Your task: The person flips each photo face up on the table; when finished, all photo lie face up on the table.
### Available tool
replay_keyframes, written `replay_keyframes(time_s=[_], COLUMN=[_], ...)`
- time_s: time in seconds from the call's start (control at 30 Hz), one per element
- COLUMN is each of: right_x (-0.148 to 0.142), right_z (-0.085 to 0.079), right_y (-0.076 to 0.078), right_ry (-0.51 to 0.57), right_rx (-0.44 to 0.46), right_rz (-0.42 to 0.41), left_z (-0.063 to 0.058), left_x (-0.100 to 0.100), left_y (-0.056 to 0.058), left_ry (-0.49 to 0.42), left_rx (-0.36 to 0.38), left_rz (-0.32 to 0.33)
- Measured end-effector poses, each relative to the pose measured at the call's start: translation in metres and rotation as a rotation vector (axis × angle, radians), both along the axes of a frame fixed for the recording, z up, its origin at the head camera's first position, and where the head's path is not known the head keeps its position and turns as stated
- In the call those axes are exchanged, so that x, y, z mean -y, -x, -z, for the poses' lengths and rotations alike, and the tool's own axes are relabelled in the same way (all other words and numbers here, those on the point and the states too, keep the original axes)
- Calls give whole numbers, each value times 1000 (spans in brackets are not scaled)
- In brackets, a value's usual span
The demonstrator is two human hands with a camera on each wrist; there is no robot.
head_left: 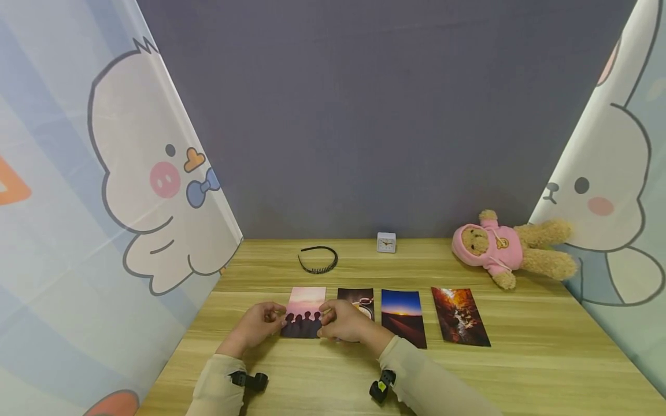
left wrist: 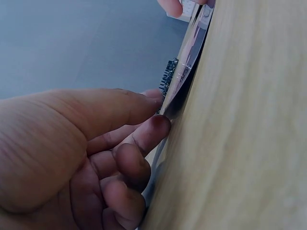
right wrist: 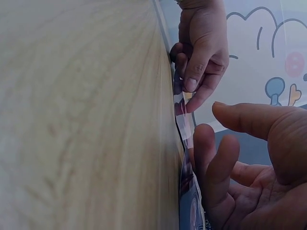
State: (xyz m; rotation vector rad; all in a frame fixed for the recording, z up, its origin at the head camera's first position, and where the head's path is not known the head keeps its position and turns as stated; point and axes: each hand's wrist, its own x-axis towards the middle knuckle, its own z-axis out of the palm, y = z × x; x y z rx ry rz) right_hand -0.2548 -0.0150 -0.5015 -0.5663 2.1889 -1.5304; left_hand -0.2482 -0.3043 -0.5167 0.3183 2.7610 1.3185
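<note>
A photo print point(head_left: 307, 297) with a pink sky and dark silhouettes of heads lies on the wooden table between both hands. My left hand point(head_left: 258, 323) pinches its left edge between thumb and forefinger; in the left wrist view that edge is slightly raised off the wood. At the photo's right edge is my right hand point(head_left: 343, 320), its fingers touching the print and its thumb point(right wrist: 249, 117) held apart from them in the right wrist view. Partly hidden under the right hand lies a dark photo point(head_left: 356, 296) of what looks like a cup.
Further right lie a sunset photo point(head_left: 403, 318) and an autumn stream photo point(head_left: 460, 318), the latter tilted. Behind them are a black toothed headband point(head_left: 333, 263), a small white clock point(head_left: 387, 242) and a teddy bear point(head_left: 507, 245) in a pink hoodie. Printed curtains point(head_left: 171, 242) flank the table point(head_left: 307, 375).
</note>
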Motion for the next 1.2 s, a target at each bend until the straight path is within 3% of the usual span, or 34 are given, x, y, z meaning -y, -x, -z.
replay_keyframes(time_s=[0.37, 0.67, 0.8, 1.0, 1.2], right_x=[-3, -21, -37, -81, -139], right_z=[2, -7, -10, -10, -12], right_y=[4, 9, 4, -5, -4], right_ry=[4, -43, -100, -132, -135], right_rx=[-9, -259, -374, -407, -499], right_rz=[-30, -124, -94, -30, 146], left_z=[0, -2, -1, -5, -15], left_x=[-2, -2, -2, -4, -9], left_y=[0, 2, 4, 6, 8], left_ry=[8, 0, -12, -20, -15], left_rx=[-9, -28, -61, -194, -324], left_rz=[23, -12, -48, -134, -210])
